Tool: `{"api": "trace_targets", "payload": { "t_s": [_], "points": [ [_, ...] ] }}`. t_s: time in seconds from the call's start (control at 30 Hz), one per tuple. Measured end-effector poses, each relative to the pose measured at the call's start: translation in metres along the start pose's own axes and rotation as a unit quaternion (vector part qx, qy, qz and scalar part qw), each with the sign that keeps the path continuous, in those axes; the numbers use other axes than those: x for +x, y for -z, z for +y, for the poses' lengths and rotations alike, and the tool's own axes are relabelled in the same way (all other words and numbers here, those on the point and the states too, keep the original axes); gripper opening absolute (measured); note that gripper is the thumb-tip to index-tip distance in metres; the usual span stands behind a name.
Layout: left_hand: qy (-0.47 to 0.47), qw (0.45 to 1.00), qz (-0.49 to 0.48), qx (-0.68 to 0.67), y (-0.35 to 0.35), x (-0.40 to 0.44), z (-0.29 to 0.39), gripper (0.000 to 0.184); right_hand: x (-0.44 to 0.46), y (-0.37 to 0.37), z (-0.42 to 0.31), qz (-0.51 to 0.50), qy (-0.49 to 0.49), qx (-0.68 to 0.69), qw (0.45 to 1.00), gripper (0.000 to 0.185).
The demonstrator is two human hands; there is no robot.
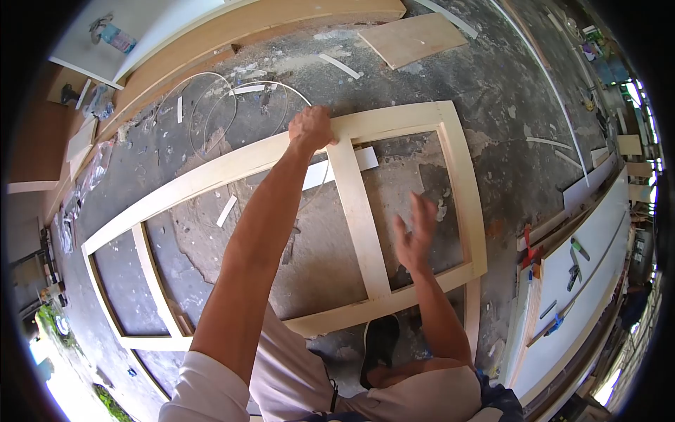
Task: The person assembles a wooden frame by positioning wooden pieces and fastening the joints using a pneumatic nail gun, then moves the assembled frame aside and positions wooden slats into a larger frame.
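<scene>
A pale wooden frame [362,218] with crosspieces fills the middle of the view, raised over the floor and leaning close to my legs. My left hand [311,128] is wrapped round its far rail, beside the joint with a crosspiece. Its fingertips are partly hidden behind the wood. Over the frame's right-hand opening, my right hand [416,235] is held with fingers apart and nothing in it. A white strip [316,175] shows through the frame on the floor below.
A brown board [412,39] and thin white offcuts [340,67] lie on the stained floor. Looped pale strip [285,86] curls beyond the frame. On the right, a white-topped bench [583,281] carries clamps [574,273]. A bottle [116,36] sits in a cabinet at upper left.
</scene>
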State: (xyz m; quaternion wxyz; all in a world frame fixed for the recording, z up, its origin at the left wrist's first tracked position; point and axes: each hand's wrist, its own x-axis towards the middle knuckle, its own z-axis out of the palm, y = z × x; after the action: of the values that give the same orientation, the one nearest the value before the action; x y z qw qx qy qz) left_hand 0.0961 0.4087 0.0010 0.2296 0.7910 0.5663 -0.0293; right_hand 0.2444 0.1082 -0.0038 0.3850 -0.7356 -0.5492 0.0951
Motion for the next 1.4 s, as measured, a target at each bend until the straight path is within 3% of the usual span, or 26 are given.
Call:
{"api": "trace_targets", "payload": {
  "t_s": [0.03,0.1,0.13,0.2,0.37,0.43,0.67,1.0,1.1,1.13,1.23,1.37,1.4],
  "points": [
    [0.001,1.0,-0.003,0.001,-0.001,0.0,-0.001,0.048,-0.029,0.027,0.007,0.015,-0.045,0.055,0.997,0.043],
    [0.011,1.0,-0.011,0.0,0.001,0.001,0.002,0.047,-0.092,0.077,0.025,0.002,-0.108,0.002,0.994,0.029],
    [0.013,1.0,-0.013,-0.003,0.0,0.002,0.002,0.047,-0.13,0.106,0.042,-0.069,-0.09,-0.033,0.993,0.031],
    [0.008,1.0,-0.01,0.007,0.0,0.003,0.0,0.047,-0.213,0.153,0.066,-0.184,-0.154,-0.092,0.966,0.038],
    [0.021,0.999,-0.036,0.007,0.005,0.0,0.004,0.047,-0.253,0.195,0.043,-0.281,-0.048,-0.214,0.934,0.049],
    [0.022,0.999,-0.034,0.013,0.007,0.002,0.002,0.047,-0.266,0.197,0.042,-0.297,-0.095,-0.222,0.924,0.05],
    [0.004,0.998,-0.056,0.009,0.016,-0.001,0.005,0.053,-0.291,0.195,0.036,-0.305,-0.191,-0.224,0.906,0.051],
    [0.007,0.998,-0.054,0.015,0.015,0.002,-0.005,0.058,-0.307,0.201,0.023,-0.302,-0.208,-0.23,0.901,0.053],
    [-0.061,0.998,-0.002,0.02,-0.007,0.017,-0.011,0.061,-0.311,0.199,0.018,-0.286,-0.204,-0.237,0.906,0.054],
    [-0.062,0.994,-0.077,0.045,0.003,0.015,-0.004,0.062,-0.311,0.198,0.02,-0.291,-0.205,-0.248,0.901,0.054],
    [-0.053,0.996,-0.044,0.055,-0.005,0.021,-0.011,0.051,-0.33,0.193,0.025,-0.313,-0.214,-0.3,0.875,0.053],
    [-0.044,0.996,-0.053,0.063,-0.002,0.018,-0.008,0.047,-0.33,0.178,0.032,-0.292,-0.28,-0.268,0.875,0.051],
    [-0.043,0.996,-0.052,0.059,-0.002,0.017,-0.007,0.047,-0.326,0.178,0.027,-0.24,-0.35,-0.256,0.869,0.046]
  ]
}}
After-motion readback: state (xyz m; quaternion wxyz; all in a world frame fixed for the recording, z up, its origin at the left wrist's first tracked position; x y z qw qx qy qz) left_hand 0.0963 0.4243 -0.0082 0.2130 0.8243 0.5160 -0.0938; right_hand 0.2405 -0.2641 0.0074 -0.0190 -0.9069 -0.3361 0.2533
